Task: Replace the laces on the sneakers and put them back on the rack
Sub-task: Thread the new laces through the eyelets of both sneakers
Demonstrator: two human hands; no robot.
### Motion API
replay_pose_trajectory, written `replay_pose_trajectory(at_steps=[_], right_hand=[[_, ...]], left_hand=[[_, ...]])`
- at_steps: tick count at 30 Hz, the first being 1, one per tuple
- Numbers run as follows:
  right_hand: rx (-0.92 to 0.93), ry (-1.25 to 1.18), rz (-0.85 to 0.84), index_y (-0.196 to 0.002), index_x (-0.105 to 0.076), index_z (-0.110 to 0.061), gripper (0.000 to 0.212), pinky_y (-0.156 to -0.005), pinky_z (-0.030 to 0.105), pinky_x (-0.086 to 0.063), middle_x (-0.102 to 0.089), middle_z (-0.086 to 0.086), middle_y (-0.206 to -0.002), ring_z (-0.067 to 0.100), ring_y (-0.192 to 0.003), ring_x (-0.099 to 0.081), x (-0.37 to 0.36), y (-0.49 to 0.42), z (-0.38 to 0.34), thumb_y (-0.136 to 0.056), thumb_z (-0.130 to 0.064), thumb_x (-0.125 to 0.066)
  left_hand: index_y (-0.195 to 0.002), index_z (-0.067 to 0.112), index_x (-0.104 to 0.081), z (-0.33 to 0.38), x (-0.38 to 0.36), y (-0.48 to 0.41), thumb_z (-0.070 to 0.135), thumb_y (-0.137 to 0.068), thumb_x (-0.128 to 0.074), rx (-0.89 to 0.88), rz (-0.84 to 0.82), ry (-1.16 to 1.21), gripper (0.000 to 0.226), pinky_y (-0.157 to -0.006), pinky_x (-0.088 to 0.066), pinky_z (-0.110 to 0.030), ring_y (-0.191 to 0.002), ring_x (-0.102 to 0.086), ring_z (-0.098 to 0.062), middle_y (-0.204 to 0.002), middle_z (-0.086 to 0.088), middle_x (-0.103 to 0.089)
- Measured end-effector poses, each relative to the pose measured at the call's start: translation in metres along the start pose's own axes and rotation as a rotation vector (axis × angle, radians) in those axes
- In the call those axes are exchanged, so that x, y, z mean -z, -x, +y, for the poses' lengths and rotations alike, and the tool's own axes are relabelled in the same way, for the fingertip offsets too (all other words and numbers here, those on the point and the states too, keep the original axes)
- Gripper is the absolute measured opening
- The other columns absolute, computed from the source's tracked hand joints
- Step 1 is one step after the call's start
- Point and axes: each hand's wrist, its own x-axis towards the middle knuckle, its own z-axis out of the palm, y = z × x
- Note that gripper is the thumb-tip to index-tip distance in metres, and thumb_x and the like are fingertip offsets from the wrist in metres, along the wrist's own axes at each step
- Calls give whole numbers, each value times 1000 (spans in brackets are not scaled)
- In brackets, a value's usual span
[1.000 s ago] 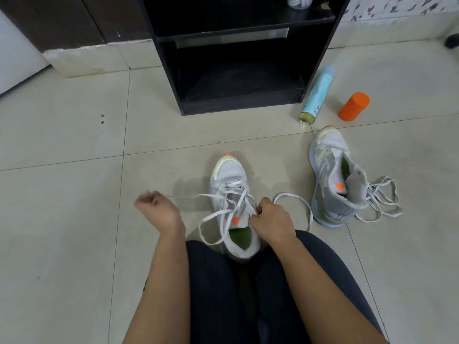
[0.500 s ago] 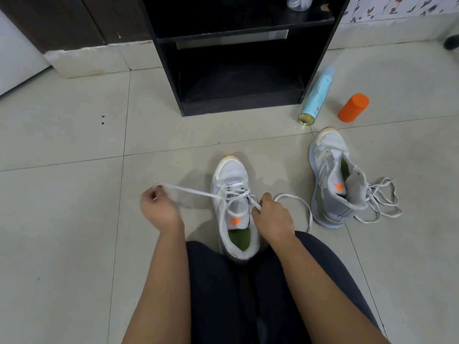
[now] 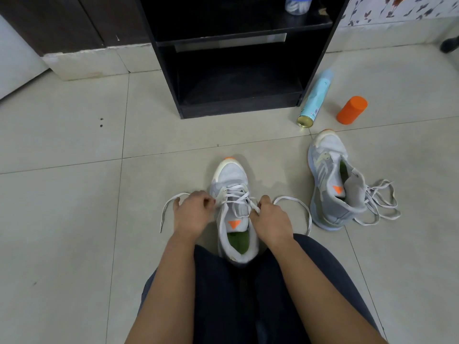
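A grey and white sneaker (image 3: 232,180) with an orange toe tip stands on the floor tiles between my knees, toe pointing away. A white lace (image 3: 237,194) crosses its upper eyelets. My left hand (image 3: 192,213) pinches the lace's left end at the shoe's left side; the loose tail (image 3: 166,207) loops out to the left. My right hand (image 3: 269,218) pinches the right end, whose tail (image 3: 301,207) curves off to the right. The second sneaker (image 3: 330,180) lies to the right with a loose pale lace (image 3: 380,202) piled beside it.
A black rack (image 3: 238,105) with open shelves stands straight ahead, a small jar (image 3: 296,4) on its upper shelf. A light blue spray can (image 3: 315,99) lies beside the rack's right foot, and an orange cylinder (image 3: 351,110) sits further right. A low wall plinth (image 3: 89,64) runs left.
My left hand, which had pulled the lace out taut to the left, has come back in against the shoe. The lace tail now hangs slack in a loop. The right hand stays put.
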Motion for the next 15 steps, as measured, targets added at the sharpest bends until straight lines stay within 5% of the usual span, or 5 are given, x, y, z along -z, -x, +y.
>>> replay_pose_trajectory(at_steps=[5,9,15], right_hand=[[10,-4,-10,-96,-36,-14,15,-68,34,-38,-63,16,-102,36,-92,-59,-1,0,0,-97,-27,-43],[14,6,-9,-99,-38,-13,15,-68,34,-38,-63,16,-103,37,-93,-59,-1,-1,0,-97,-27,-43],[15,1,-2,-96,-34,-14,14,-68,34,-37,-62,15,-100,35,-90,-57,-2,-1,2,-97,-25,-43]], left_hand=[[-99,31,-64,-3,-3,2,31,-89,-60,-66,-34,214,11,-99,-40,-44,-99,-60,-9,-106,12,-61],[-92,23,-65,10,-12,2,23,-91,-58,-104,35,82,8,-93,-43,-42,-92,-62,-19,-102,4,-63],[-113,1,-56,-23,12,-6,12,-98,-43,486,572,473,23,-85,-42,-40,-104,-56,-38,-120,-19,-53]])
